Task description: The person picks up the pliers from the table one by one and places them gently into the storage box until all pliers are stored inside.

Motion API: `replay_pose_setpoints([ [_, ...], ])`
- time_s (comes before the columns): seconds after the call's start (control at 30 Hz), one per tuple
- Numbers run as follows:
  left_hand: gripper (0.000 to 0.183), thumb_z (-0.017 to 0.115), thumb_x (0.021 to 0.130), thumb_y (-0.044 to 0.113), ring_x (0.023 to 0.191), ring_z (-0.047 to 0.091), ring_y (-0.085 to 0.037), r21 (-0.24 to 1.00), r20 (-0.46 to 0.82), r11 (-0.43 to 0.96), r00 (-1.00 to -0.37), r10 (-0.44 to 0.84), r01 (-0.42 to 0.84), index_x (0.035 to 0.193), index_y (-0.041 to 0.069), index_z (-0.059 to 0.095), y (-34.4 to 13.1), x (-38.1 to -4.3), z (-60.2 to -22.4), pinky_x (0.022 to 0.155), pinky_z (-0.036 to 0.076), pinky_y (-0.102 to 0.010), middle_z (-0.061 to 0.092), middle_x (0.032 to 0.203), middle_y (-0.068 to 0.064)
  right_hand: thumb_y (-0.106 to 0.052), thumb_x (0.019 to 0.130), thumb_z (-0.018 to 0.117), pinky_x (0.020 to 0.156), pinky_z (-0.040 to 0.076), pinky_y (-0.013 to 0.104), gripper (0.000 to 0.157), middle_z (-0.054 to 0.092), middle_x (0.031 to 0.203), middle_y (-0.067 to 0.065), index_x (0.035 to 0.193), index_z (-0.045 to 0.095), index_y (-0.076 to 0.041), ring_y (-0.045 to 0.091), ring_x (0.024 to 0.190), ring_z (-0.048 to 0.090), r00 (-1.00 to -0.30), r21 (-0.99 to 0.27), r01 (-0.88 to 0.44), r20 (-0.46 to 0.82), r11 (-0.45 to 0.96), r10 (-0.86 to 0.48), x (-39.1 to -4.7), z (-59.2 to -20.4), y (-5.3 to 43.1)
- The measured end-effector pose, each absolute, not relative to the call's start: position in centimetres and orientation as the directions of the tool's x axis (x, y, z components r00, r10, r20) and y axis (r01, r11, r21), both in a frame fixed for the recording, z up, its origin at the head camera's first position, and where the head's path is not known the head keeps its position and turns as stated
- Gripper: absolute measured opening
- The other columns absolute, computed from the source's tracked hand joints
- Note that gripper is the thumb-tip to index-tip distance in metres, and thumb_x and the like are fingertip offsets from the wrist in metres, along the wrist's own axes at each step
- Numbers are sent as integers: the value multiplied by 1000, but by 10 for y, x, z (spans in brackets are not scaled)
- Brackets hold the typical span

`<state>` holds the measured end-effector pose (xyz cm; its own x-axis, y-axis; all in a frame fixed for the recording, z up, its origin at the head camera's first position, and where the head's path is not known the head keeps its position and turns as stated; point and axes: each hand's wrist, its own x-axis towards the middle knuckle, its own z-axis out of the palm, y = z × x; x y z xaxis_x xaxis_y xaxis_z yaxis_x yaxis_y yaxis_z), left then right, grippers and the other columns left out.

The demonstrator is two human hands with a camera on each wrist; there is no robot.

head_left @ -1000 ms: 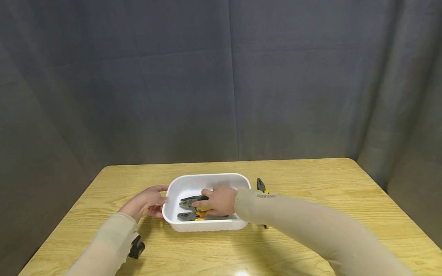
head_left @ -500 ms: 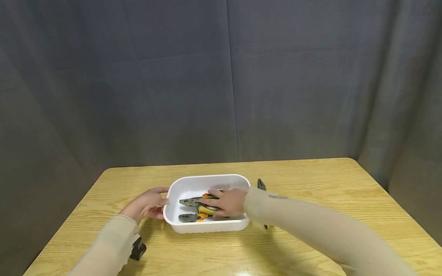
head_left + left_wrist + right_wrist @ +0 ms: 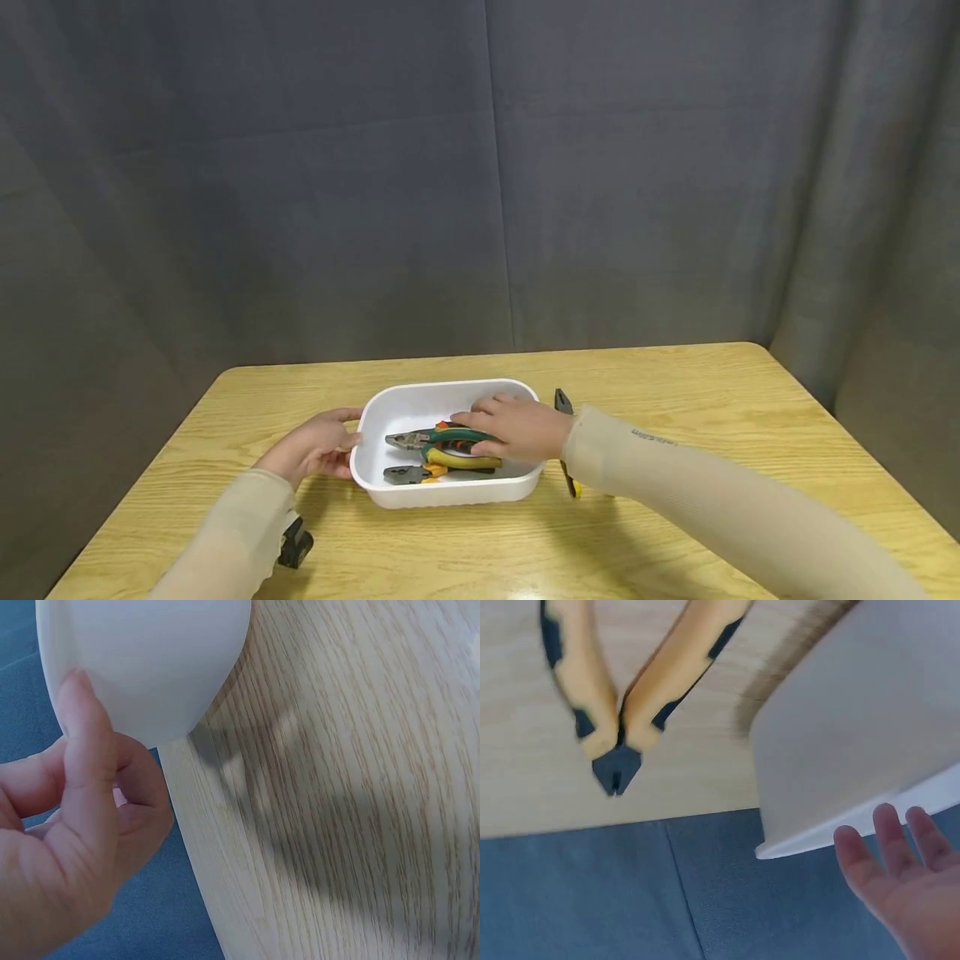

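My left hand (image 3: 318, 446) holds the left rim of a white plastic basin (image 3: 457, 496); in the left wrist view its thumb lies on the basin wall (image 3: 157, 667) and the other fingers curl beneath. Over the basin's right side is my right hand (image 3: 521, 429), fingers extended and slightly spread. Inside the basin lie combination pliers with green and yellow handles (image 3: 461, 460), their jaws to the left. Orange-handled pliers (image 3: 405, 475) lie nearer the front wall. Other handles with red-orange parts show partly under the right hand's fingers.
Another pair of pliers with yellow and black handles (image 3: 675, 667) lies on the wooden table (image 3: 675, 392), right of the basin and partly behind the right sleeve in the head view. A dark grey curtain (image 3: 375, 208) hangs behind the table.
My right hand has drawn back to the right off the pliers, uncovering the green and yellow handles. My left hand keeps its place at the rim.
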<state>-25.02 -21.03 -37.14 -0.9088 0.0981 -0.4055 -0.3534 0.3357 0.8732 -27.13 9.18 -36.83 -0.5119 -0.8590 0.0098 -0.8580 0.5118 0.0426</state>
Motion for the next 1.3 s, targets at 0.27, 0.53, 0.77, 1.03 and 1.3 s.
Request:
replay_pose_setpoints([
  [0.27, 51, 42, 99, -2, 61, 51, -16, 874, -399, 337, -913, 87, -350, 148, -4, 27, -210, -252, -373, 50, 52, -19, 52, 83, -13, -37, 101, 52, 99, 45, 42, 49, 56, 126, 7, 142, 48, -11, 25, 114, 52, -512, 48, -850, 156, 524, -845, -261, -362, 101],
  [0.53, 51, 43, 99, -3, 60, 51, -16, 878, -396, 329, -914, 91, -348, 147, -5, 27, -206, -254, -375, 50, 52, -19, 52, 83, -14, -36, 101, 52, 93, 48, 49, 47, 57, 127, 8, 140, 52, -10, 27, 116, 52, -577, -12, -809, 209, 588, -790, -257, -360, 121],
  [0.77, 51, 43, 99, -3, 61, 50, -16, 872, -390, 352, -917, 81, -340, 147, -5, 28, -203, -254, -372, 50, 52, -19, 51, 84, -14, -33, 99, 56, 90, 48, 51, 47, 59, 125, 10, 138, 53, -7, 30, 113, 54, -596, -7, -786, 273, 618, -755, -255, -359, 137],
  [1.03, 50, 43, 99, -2, 60, 51, -15, 870, -392, 356, -916, 83, -340, 147, -5, 28, -204, -255, -371, 50, 52, -18, 51, 80, -13, -32, 99, 56, 85, 48, 56, 46, 58, 121, 13, 138, 53, -7, 32, 108, 54, -677, 14, -704, 289, 710, -677, -252, -363, 149],
  [1.3, 50, 43, 100, -2, 62, 52, -16, 866, -403, 354, -912, 79, -352, 147, -4, 27, -204, -256, -371, 52, 53, -20, 52, 84, -14, -30, 96, 62, 79, 51, 53, 46, 58, 116, 13, 135, 54, -6, 32, 101, 58, -721, -9, -648, 329, 761, -610, -248, -366, 162],
])
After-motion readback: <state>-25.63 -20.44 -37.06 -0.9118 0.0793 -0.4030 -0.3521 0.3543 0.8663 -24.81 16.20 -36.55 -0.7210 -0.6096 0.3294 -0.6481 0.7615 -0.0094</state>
